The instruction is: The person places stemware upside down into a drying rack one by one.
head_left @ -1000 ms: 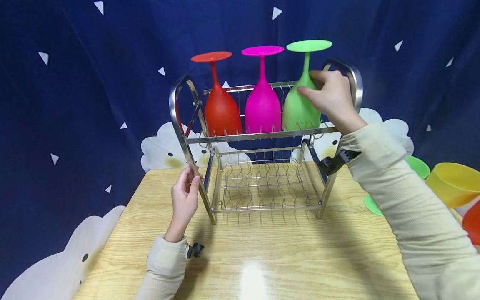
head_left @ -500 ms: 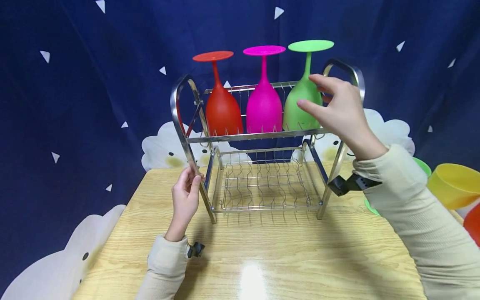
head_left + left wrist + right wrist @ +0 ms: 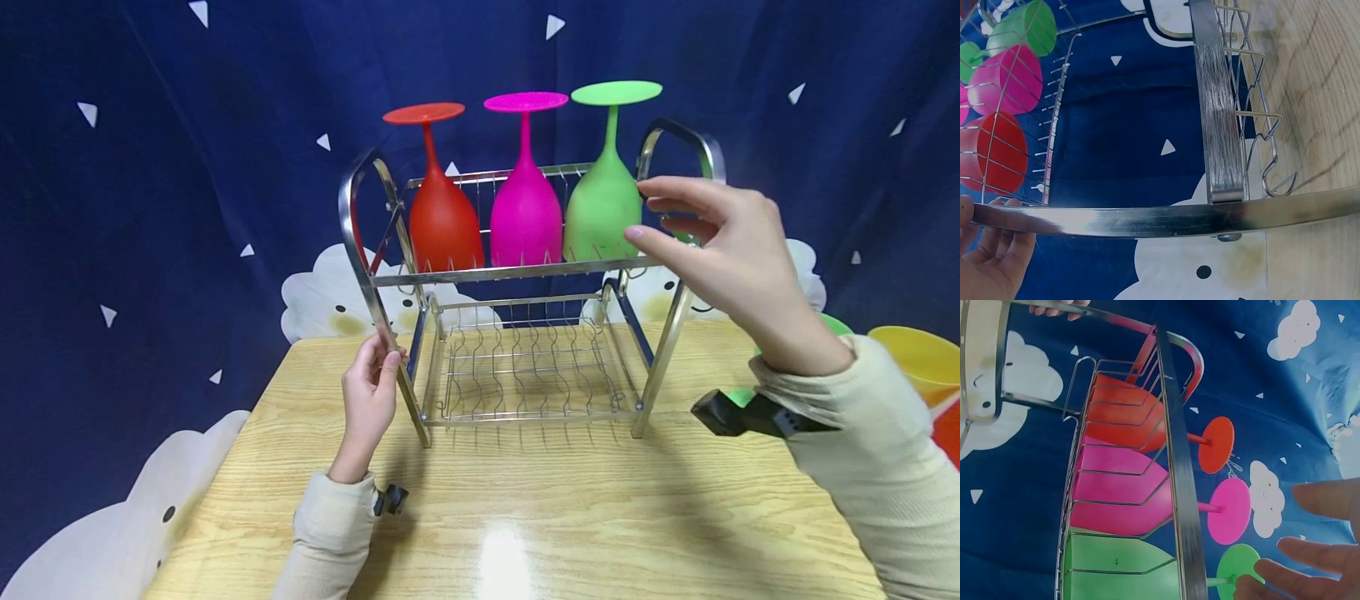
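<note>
Standing inverted on the rack (image 3: 525,272) (gripped by the left hand (image 3: 369,400)), the red glass (image 3: 446,221), pink glass (image 3: 526,221) and green glass (image 3: 602,208) are seen from below only in the left-wrist view; the last is cut off in the right-wrist view. The right hand (image 3: 738,246) is held beside it, fingers apart, contact unclear.

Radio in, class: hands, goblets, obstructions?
Left hand grips rack. Right hand holds nothing, near green goblet. Red goblet, pink goblet, green goblet inverted, upper tier. No obstruction visible.
</note>
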`<state>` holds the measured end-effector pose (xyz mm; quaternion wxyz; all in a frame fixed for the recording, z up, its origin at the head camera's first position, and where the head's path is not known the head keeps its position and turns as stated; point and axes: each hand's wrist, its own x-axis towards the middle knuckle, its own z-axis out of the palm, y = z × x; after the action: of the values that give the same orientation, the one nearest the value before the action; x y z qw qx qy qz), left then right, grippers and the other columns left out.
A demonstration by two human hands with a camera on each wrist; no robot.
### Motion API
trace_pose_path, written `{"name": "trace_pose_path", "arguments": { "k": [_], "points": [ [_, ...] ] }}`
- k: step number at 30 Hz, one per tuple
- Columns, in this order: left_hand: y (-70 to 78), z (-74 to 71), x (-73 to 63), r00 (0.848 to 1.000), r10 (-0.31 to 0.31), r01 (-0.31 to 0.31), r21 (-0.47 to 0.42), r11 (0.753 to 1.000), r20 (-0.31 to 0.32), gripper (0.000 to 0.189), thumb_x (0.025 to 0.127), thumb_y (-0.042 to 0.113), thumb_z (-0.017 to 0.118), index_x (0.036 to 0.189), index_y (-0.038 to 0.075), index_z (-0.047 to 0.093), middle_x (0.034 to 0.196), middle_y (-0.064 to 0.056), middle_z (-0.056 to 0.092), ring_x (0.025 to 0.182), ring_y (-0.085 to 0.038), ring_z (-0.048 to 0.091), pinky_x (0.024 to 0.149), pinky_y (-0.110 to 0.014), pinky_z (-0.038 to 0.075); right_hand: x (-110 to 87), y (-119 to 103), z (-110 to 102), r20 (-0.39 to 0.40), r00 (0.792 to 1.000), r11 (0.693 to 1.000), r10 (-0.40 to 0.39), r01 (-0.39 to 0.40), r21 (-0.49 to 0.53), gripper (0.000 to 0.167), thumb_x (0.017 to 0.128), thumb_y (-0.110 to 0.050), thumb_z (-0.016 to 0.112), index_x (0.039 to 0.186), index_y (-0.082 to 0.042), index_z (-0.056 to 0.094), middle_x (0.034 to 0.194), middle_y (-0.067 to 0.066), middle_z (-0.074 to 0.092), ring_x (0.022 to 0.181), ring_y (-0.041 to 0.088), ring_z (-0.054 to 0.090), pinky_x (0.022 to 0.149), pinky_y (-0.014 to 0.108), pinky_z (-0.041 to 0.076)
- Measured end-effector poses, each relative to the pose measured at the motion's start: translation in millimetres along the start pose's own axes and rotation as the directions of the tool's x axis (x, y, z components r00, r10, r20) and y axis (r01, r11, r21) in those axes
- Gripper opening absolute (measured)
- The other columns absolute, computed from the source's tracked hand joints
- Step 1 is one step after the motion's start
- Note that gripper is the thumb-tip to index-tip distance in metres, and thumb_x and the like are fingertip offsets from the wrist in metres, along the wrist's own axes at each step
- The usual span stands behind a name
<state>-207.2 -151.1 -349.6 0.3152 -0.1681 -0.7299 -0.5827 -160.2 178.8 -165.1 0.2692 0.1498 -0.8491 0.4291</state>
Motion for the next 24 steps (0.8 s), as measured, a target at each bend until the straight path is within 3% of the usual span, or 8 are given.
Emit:
{"name": "trace_pose_path", "arguments": {
  "k": [6, 13, 19, 24],
  "points": [
    [0.0, -1.2, -0.2, 1.000, -0.004, 0.004, 0.005, 1.000, -0.002, 0.021, 0.091, 0.001, 0.051, 0.107, -0.013, 0.053, 0.085, -0.029, 0.059, 0.077, 0.001, 0.058, 0.071, -0.014, 0.049, -14.7, 5, -9, -0.013, 1.000, 1.000, 0.005, -0.004, 0.022, 0.041, 0.079, -0.016, 0.072, 0.118, -0.009, 0.061, 0.107, 0.000, 0.062, 0.089, 0.003, 0.058, 0.078, 0.009, 0.045],
    [0.9, -0.2, -0.9, 1.000, -0.006, 0.006, 0.001, 1.000, -0.005, 0.021, 0.091, 0.000, 0.051, 0.108, -0.012, 0.054, 0.084, -0.027, 0.059, 0.077, -0.009, 0.060, 0.070, -0.016, 0.050, -29.7, 12, -17, -0.004, 1.000, 0.999, -0.030, 0.030, 0.041, 0.039, 0.078, -0.010, 0.071, 0.116, -0.007, 0.062, 0.102, -0.007, 0.063, 0.085, 0.002, 0.060, 0.072, 0.007, 0.046],
    [-0.6, -0.1, -1.4, 1.000, 0.003, -0.003, 0.012, 1.000, 0.001, 0.021, 0.091, 0.001, 0.051, 0.107, -0.013, 0.053, 0.083, -0.025, 0.061, 0.076, 0.000, 0.057, 0.069, -0.014, 0.049, -41.7, 19, -21, -0.018, 0.998, 0.997, -0.065, 0.066, 0.047, 0.039, 0.076, -0.001, 0.071, 0.114, -0.005, 0.063, 0.100, -0.003, 0.064, 0.084, 0.004, 0.061, 0.073, 0.009, 0.047],
    [-2.9, -0.9, -0.9, 1.000, 0.018, -0.018, 0.017, 1.000, 0.000, 0.020, 0.091, 0.000, 0.051, 0.107, -0.012, 0.053, 0.084, -0.025, 0.061, 0.076, -0.001, 0.058, 0.070, -0.014, 0.049, -48.3, 26, -25, -0.034, 0.997, 0.996, -0.075, 0.077, 0.041, 0.040, 0.074, 0.002, 0.071, 0.114, -0.001, 0.062, 0.100, -0.002, 0.062, 0.086, 0.003, 0.060, 0.074, 0.009, 0.047]
  ]
}}
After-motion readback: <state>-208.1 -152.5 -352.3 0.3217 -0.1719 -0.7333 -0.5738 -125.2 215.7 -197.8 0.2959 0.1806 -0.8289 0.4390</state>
